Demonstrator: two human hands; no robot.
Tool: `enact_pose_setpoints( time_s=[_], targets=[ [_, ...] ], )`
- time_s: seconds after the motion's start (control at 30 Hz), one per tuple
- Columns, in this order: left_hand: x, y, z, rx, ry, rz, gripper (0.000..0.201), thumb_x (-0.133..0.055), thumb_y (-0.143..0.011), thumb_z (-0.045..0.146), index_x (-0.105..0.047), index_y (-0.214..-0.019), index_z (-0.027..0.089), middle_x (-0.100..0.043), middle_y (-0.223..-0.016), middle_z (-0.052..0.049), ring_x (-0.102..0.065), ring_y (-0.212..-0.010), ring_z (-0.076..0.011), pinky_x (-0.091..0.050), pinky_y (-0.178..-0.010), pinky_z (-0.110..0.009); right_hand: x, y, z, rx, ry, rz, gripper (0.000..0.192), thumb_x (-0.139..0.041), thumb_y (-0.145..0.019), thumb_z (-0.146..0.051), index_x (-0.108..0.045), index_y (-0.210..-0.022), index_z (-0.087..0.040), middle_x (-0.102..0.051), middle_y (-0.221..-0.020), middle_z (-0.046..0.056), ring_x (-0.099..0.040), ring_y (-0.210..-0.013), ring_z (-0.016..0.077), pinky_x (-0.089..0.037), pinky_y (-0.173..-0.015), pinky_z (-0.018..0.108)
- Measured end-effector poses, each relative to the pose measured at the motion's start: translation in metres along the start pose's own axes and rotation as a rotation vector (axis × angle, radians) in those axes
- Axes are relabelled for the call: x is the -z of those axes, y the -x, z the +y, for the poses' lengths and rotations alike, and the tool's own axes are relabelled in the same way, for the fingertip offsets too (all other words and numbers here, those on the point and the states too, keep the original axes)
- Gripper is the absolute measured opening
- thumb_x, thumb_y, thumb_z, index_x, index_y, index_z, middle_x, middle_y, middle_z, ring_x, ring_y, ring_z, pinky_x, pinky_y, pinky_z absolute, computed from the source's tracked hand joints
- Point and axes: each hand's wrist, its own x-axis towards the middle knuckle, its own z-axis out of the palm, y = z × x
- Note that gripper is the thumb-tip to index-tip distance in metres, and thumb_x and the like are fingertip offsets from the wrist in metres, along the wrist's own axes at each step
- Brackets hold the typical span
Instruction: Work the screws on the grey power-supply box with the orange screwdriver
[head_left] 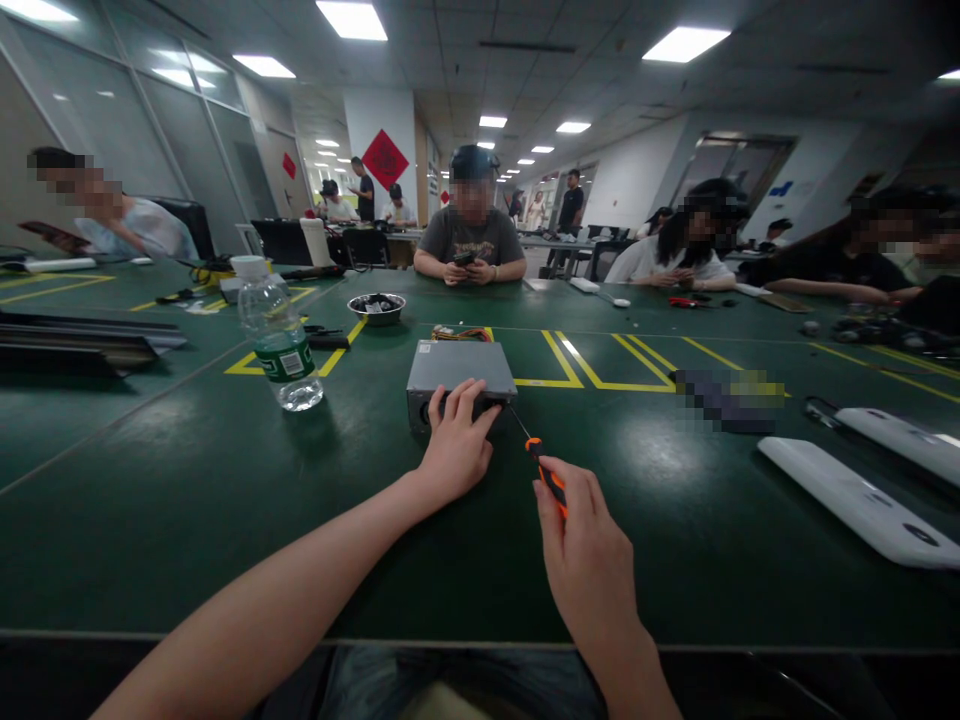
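A grey metal box [460, 368] with coloured wires at its back lies on the green table [225, 500] in front of me. My left hand [456, 445] rests against the box's near face, fingers spread over its front edge. My right hand [581, 555] grips an orange-and-black screwdriver [546, 478]. The thin shaft points up and left, with its tip at the box's near right corner.
A water bottle [279, 335] stands left of the box, a metal bowl [376, 308] behind it. White elongated covers [859, 500] lie at the right, dark panels [75, 345] at far left. A person [471, 235] sits opposite; others sit along both sides.
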Motion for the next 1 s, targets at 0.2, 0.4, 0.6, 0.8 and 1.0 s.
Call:
enact_pose_setpoints(
  time_s=[0.2, 0.4, 0.6, 0.8, 1.0],
  targets=[
    [0.002, 0.001, -0.001, -0.017, 0.009, -0.010, 0.047, -0.051, -0.070, 0.013, -0.055, -0.116, 0.021, -0.035, -0.136, -0.013, -0.024, -0.130, -0.0278, -0.011, -0.106, -0.052, -0.001, -0.001, -0.006, 0.069, -0.046, -0.012, 0.028, -0.035, -0.089, -0.021, -0.044, -0.114, -0.013, -0.047, -0.117, 0.017, -0.052, -0.108, 0.0226, -0.051, -0.082, 0.037],
    [0.001, 0.000, -0.001, -0.014, 0.004, -0.007, 0.046, -0.050, -0.070, 0.012, -0.056, -0.115, 0.021, -0.035, -0.136, -0.013, -0.025, -0.130, -0.0275, -0.012, -0.106, -0.052, -0.002, 0.000, -0.003, -0.028, 0.007, 0.031, 0.027, -0.036, -0.090, -0.031, -0.047, -0.109, -0.014, -0.061, -0.095, 0.012, -0.063, -0.082, 0.0207, -0.053, -0.064, 0.032],
    [0.001, 0.001, 0.001, -0.005, 0.003, -0.004, 0.045, -0.050, -0.070, 0.012, -0.055, -0.114, 0.021, -0.036, -0.135, -0.012, -0.024, -0.131, -0.0263, -0.012, -0.107, -0.051, -0.001, 0.002, 0.001, -0.059, -0.085, 0.021, 0.026, -0.038, -0.089, -0.033, -0.047, -0.106, -0.016, -0.061, -0.097, 0.010, -0.062, -0.084, 0.0199, -0.052, -0.067, 0.032],
    [0.002, 0.002, 0.001, 0.014, 0.023, -0.002, 0.028, -0.048, -0.072, 0.012, -0.054, -0.099, 0.017, -0.038, -0.135, -0.011, -0.025, -0.131, -0.0246, -0.012, -0.108, -0.049, -0.006, 0.003, -0.002, -0.010, -0.159, 0.093, 0.024, -0.038, -0.087, -0.025, -0.045, -0.109, -0.017, -0.054, -0.107, 0.013, -0.056, -0.100, 0.0206, -0.049, -0.081, 0.038],
    [0.003, 0.001, 0.001, 0.013, 0.039, 0.000, 0.021, -0.046, -0.074, 0.012, -0.051, -0.094, 0.017, -0.039, -0.135, -0.011, -0.025, -0.131, -0.0237, -0.012, -0.108, -0.049, -0.002, 0.007, 0.007, -0.159, -0.089, 0.007, 0.028, -0.035, -0.090, -0.036, -0.049, -0.104, -0.017, -0.064, -0.089, 0.008, -0.063, -0.072, 0.0180, -0.050, -0.058, 0.029]
  ],
)
